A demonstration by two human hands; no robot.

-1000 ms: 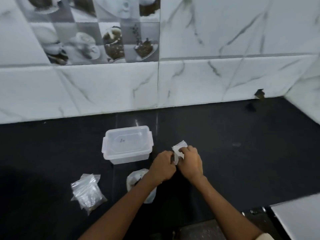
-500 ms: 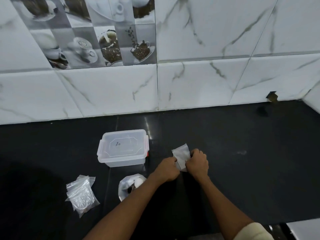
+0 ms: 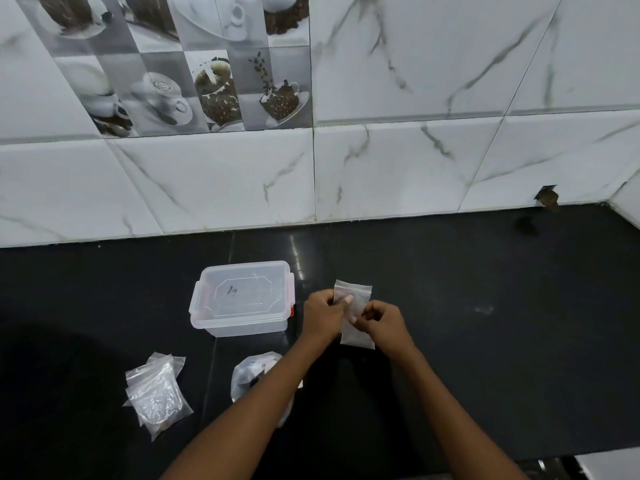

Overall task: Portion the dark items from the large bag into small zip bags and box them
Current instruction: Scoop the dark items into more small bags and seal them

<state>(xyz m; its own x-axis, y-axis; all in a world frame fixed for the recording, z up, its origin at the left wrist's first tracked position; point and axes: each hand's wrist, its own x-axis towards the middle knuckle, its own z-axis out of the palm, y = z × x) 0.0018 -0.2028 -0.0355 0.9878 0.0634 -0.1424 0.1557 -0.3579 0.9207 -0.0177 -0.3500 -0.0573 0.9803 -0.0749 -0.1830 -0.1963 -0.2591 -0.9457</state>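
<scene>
A small clear zip bag (image 3: 356, 334) hangs upright above the black counter, pinched from both sides. My left hand (image 3: 323, 315) grips its upper left edge with thumb and fingers. My right hand (image 3: 382, 322) pinches its right side lower down. The bag looks empty. The large bag (image 3: 251, 374) with dark items inside lies on the counter under my left forearm, which hides part of it. A clear plastic box (image 3: 242, 301) with its lid on and red clips stands just left of my hands.
A pile of empty small zip bags (image 3: 156, 393) lies at the front left. The black counter (image 3: 485, 323) runs to a white marble-tiled wall (image 3: 415, 168) at the back. A white surface (image 3: 609, 465) shows at the bottom right corner.
The small bag has been unfolded and now hangs flat at full length between my hands. The camera view has shifted slightly.
</scene>
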